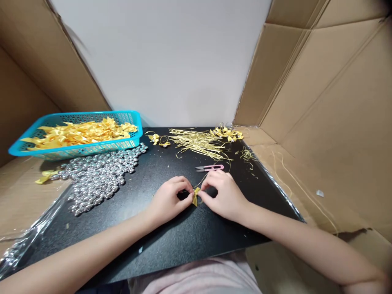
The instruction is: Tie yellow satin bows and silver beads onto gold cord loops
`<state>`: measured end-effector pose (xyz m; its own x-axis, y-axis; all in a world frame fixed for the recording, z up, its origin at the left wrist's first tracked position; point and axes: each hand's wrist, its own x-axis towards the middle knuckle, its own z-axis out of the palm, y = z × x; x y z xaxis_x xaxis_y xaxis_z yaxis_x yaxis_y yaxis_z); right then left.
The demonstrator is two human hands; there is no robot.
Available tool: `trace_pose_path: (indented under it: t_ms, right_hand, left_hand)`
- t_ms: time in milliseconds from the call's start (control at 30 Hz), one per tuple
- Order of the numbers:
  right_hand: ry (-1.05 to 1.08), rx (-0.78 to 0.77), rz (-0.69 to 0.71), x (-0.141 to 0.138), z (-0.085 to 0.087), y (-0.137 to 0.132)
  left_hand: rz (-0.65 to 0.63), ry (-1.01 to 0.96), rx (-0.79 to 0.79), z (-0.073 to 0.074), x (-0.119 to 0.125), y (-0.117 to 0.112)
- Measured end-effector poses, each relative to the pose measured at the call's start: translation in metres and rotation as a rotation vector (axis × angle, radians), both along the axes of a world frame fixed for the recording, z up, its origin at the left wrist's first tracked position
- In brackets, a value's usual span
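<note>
Low over the middle of the black table, a small yellow ribbon bow (195, 197) is pinched between both hands. My left hand (171, 198) grips its left side with thumb and fingertips. On the other side, my right hand (225, 195) has its thumb and forefinger closed on the bow. A thin gold cord (200, 181) runs up from the bow and loops behind my right hand. Just beyond that hand lies a pair of pink-handled thread snips (210, 168). The bow's centre is partly covered by my fingertips.
A blue basket (139, 126) of yellow bows stands at the back left, with silver beads (98, 177) heaped before it. Cut gold cords (199, 143) lie at the back, beside bows with cord loops (226, 133). Cord scraps (246, 154) lie right. Cardboard walls (333, 90) flank the table.
</note>
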<state>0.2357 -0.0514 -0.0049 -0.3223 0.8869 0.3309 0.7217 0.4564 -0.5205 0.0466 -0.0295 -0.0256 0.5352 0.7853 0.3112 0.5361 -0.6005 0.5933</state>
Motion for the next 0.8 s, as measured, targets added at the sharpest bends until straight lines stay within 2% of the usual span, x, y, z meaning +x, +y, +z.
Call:
trace_pose_path:
  t_ms: [200,333,567,800]
  right_hand:
    - [-0.042,-0.119,-0.085,-0.008,-0.013,-0.009]
    - [0.004,-0.121,-0.085,-0.01,-0.021,-0.007]
    - [0.08,-0.149,-0.117,-0.013,-0.023,-0.003]
    - [0.108,-0.111,-0.064,-0.011,-0.026,0.002]
  left_hand:
    - [0.034,0.035,-0.021,0.0,0.001,-0.005]
    - [0.042,0.032,-0.024,-0.002,0.0,-0.006]
    - [0.043,0.024,-0.033,0.001,0.0,-0.007]
    - [0.052,-0.003,-0.037,-0.001,0.001,-0.005]
